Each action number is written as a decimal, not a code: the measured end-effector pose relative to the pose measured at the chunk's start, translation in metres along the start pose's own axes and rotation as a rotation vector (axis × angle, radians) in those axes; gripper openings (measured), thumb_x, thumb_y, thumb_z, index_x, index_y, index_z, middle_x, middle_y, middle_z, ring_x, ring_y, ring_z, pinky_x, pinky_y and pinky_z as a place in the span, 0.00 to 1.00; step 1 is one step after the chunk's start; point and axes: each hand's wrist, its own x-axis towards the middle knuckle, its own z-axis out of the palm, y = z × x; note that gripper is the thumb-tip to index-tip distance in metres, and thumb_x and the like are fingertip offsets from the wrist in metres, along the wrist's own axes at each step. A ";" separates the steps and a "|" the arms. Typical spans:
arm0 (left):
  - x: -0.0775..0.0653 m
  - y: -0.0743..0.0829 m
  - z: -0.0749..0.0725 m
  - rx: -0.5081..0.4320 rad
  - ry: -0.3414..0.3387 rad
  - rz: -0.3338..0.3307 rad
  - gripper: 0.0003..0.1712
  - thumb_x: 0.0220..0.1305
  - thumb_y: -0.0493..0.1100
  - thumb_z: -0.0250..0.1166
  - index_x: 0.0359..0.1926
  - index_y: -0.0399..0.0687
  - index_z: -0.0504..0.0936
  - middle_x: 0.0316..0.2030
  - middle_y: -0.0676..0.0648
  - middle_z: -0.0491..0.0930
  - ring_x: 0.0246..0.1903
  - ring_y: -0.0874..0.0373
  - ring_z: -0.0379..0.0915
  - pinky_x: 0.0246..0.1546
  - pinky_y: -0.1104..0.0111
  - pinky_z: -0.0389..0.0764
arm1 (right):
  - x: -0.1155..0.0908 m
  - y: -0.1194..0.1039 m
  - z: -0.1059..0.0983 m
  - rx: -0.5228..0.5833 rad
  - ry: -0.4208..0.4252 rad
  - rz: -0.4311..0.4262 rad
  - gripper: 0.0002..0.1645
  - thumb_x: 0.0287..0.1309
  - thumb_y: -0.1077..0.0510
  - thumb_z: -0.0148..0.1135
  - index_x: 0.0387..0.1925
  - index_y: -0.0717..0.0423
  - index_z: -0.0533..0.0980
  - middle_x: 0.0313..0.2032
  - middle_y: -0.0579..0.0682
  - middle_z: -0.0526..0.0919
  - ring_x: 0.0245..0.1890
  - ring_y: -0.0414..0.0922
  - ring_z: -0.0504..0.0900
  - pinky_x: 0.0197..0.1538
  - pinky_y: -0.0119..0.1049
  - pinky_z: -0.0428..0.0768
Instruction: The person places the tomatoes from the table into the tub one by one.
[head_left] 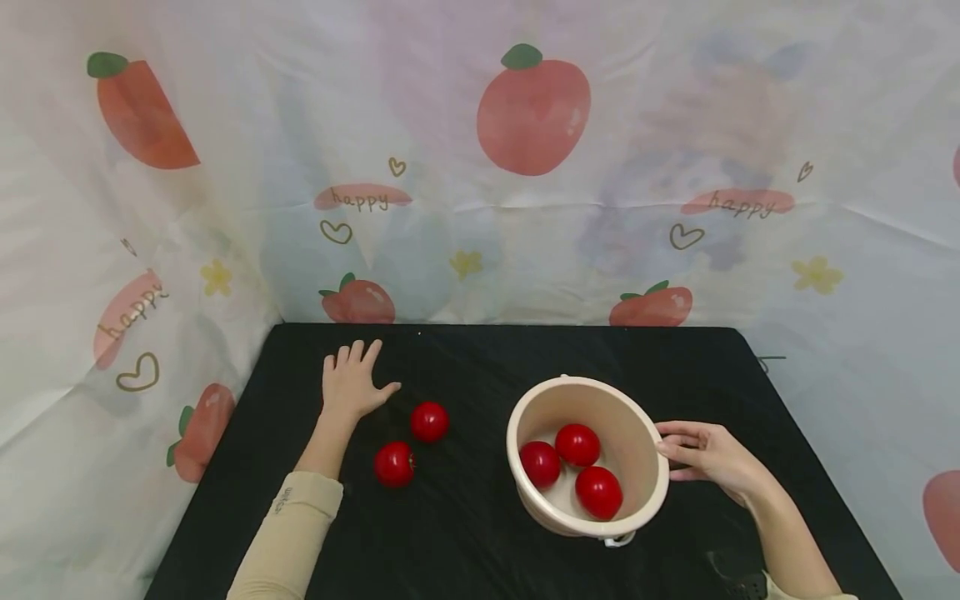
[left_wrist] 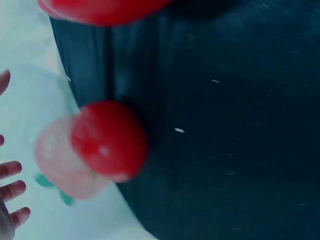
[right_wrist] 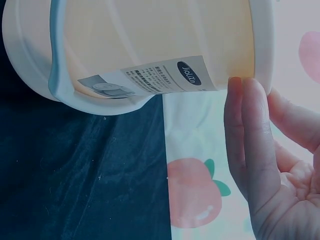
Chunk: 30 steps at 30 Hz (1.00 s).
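Note:
My left hand (head_left: 350,385) is held over the table's left part, fingers spread and holding nothing. Beside it, to the lower right, two red tomatoes lie on the black cloth: one farther back (head_left: 430,422), one nearer (head_left: 394,464). Part of that hand's fingertips (left_wrist: 14,191) shows at the left edge of the left wrist view, with a tomato (left_wrist: 111,141) nearby. My right hand (head_left: 712,458) pinches the right rim of a cream plastic bucket (head_left: 648,475). Inside the bucket are three tomatoes (head_left: 577,445). Fingers lie against the bucket's outer wall near a printed label (right_wrist: 165,77).
A black cloth (head_left: 450,550) covers the table. Behind and beside it hangs a pale curtain (head_left: 540,250) printed with fruit, hearts and "happy". The bucket's handle (right_wrist: 57,55) hangs by its side.

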 end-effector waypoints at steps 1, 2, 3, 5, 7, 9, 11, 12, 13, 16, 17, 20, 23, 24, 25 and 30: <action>-0.002 -0.005 0.003 -0.018 -0.016 -0.025 0.48 0.47 0.68 0.61 0.65 0.49 0.62 0.57 0.39 0.64 0.53 0.42 0.58 0.53 0.48 0.59 | 0.000 0.000 0.000 -0.001 0.000 0.001 0.35 0.57 0.57 0.60 0.57 0.78 0.61 0.47 0.66 0.77 0.38 0.46 0.83 0.38 0.45 0.80; -0.004 -0.010 0.007 -0.033 -0.033 -0.047 0.49 0.46 0.68 0.62 0.65 0.49 0.61 0.58 0.38 0.63 0.54 0.42 0.57 0.53 0.47 0.58 | 0.000 0.000 0.000 -0.002 0.001 0.003 0.35 0.57 0.56 0.60 0.57 0.78 0.61 0.47 0.66 0.77 0.38 0.46 0.83 0.38 0.45 0.80; -0.005 -0.015 0.010 -0.048 -0.050 -0.066 0.50 0.45 0.68 0.62 0.65 0.48 0.61 0.58 0.38 0.63 0.54 0.41 0.57 0.53 0.47 0.58 | 0.000 0.000 0.000 -0.003 0.002 0.004 0.35 0.57 0.56 0.60 0.57 0.78 0.61 0.47 0.66 0.77 0.38 0.47 0.83 0.38 0.46 0.80; -0.010 -0.022 0.017 -0.068 -0.085 -0.097 0.51 0.44 0.68 0.63 0.65 0.47 0.60 0.58 0.36 0.62 0.54 0.40 0.56 0.53 0.45 0.57 | 0.000 -0.001 0.000 -0.007 0.006 0.006 0.35 0.57 0.56 0.60 0.57 0.77 0.62 0.47 0.66 0.77 0.39 0.47 0.83 0.38 0.46 0.80; -0.013 -0.029 0.024 -0.086 -0.119 -0.119 0.52 0.43 0.68 0.64 0.65 0.46 0.60 0.58 0.35 0.61 0.54 0.39 0.56 0.53 0.45 0.57 | 0.001 0.000 0.000 -0.008 0.009 0.007 0.35 0.56 0.56 0.61 0.57 0.77 0.62 0.47 0.66 0.77 0.39 0.46 0.82 0.38 0.46 0.80; -0.017 -0.035 0.030 -0.094 -0.151 -0.138 0.53 0.42 0.68 0.64 0.65 0.45 0.60 0.57 0.35 0.61 0.54 0.39 0.56 0.53 0.45 0.58 | 0.000 0.000 0.000 -0.003 0.010 0.008 0.35 0.56 0.56 0.61 0.57 0.77 0.62 0.47 0.66 0.77 0.39 0.45 0.82 0.38 0.46 0.80; -0.021 -0.040 0.034 -0.106 -0.174 -0.156 0.54 0.41 0.68 0.65 0.64 0.44 0.60 0.57 0.34 0.62 0.53 0.39 0.56 0.52 0.44 0.58 | 0.000 0.000 0.000 0.004 0.009 0.006 0.35 0.56 0.56 0.61 0.57 0.77 0.62 0.47 0.65 0.77 0.38 0.45 0.82 0.38 0.47 0.80; -0.022 -0.042 0.036 -0.113 -0.184 -0.163 0.54 0.40 0.67 0.65 0.64 0.44 0.60 0.56 0.34 0.62 0.53 0.39 0.56 0.52 0.44 0.58 | 0.000 0.000 0.000 0.007 0.008 0.005 0.35 0.56 0.56 0.61 0.57 0.78 0.61 0.47 0.65 0.78 0.38 0.45 0.82 0.38 0.47 0.80; -0.023 -0.043 0.037 -0.119 -0.193 -0.168 0.54 0.40 0.67 0.65 0.64 0.44 0.60 0.56 0.34 0.61 0.53 0.39 0.56 0.51 0.44 0.58 | 0.000 0.000 0.000 0.009 0.007 0.003 0.35 0.56 0.56 0.61 0.57 0.78 0.61 0.46 0.65 0.78 0.38 0.45 0.82 0.38 0.47 0.80; -0.027 -0.045 0.040 -0.132 -0.215 -0.179 0.53 0.40 0.67 0.66 0.63 0.43 0.61 0.56 0.34 0.62 0.53 0.38 0.56 0.51 0.44 0.59 | 0.000 0.001 -0.001 0.018 -0.002 -0.006 0.35 0.56 0.57 0.60 0.57 0.78 0.61 0.46 0.65 0.78 0.37 0.44 0.82 0.38 0.47 0.80; -0.027 -0.045 0.041 -0.136 -0.222 -0.182 0.53 0.40 0.67 0.66 0.63 0.43 0.61 0.56 0.33 0.61 0.53 0.38 0.55 0.51 0.44 0.59 | 0.000 0.001 -0.001 0.022 -0.007 -0.010 0.35 0.57 0.57 0.60 0.57 0.78 0.61 0.46 0.65 0.78 0.36 0.43 0.82 0.38 0.46 0.80; -0.030 -0.046 0.044 -0.145 -0.239 -0.196 0.53 0.41 0.66 0.67 0.63 0.42 0.61 0.56 0.33 0.61 0.53 0.38 0.55 0.51 0.44 0.59 | 0.000 0.001 -0.001 0.033 -0.016 -0.014 0.35 0.57 0.57 0.60 0.57 0.78 0.61 0.46 0.64 0.78 0.36 0.43 0.82 0.38 0.46 0.80; -0.032 -0.046 0.049 -0.149 -0.250 -0.208 0.53 0.42 0.65 0.67 0.63 0.40 0.60 0.55 0.33 0.61 0.53 0.38 0.55 0.50 0.44 0.59 | 0.000 0.001 -0.001 0.034 -0.014 -0.013 0.35 0.57 0.57 0.60 0.57 0.78 0.61 0.46 0.65 0.78 0.36 0.44 0.82 0.38 0.45 0.80; -0.033 -0.046 0.050 -0.151 -0.250 -0.209 0.53 0.42 0.65 0.67 0.63 0.40 0.59 0.55 0.33 0.61 0.53 0.38 0.55 0.50 0.44 0.59 | -0.001 0.001 -0.001 0.032 -0.011 -0.011 0.35 0.56 0.57 0.60 0.57 0.78 0.61 0.46 0.65 0.78 0.36 0.44 0.82 0.38 0.46 0.80; -0.033 -0.046 0.051 -0.152 -0.249 -0.209 0.53 0.42 0.65 0.67 0.63 0.40 0.59 0.55 0.33 0.62 0.52 0.38 0.55 0.50 0.44 0.59 | -0.001 0.000 0.000 0.029 -0.008 -0.009 0.35 0.56 0.57 0.60 0.57 0.78 0.61 0.46 0.65 0.78 0.36 0.44 0.82 0.38 0.46 0.80; -0.033 -0.046 0.053 -0.157 -0.230 -0.207 0.52 0.42 0.64 0.67 0.63 0.39 0.60 0.54 0.33 0.62 0.51 0.39 0.56 0.49 0.45 0.60 | -0.001 0.000 -0.001 0.024 -0.005 -0.008 0.35 0.56 0.57 0.60 0.57 0.78 0.61 0.46 0.65 0.78 0.36 0.43 0.82 0.39 0.47 0.80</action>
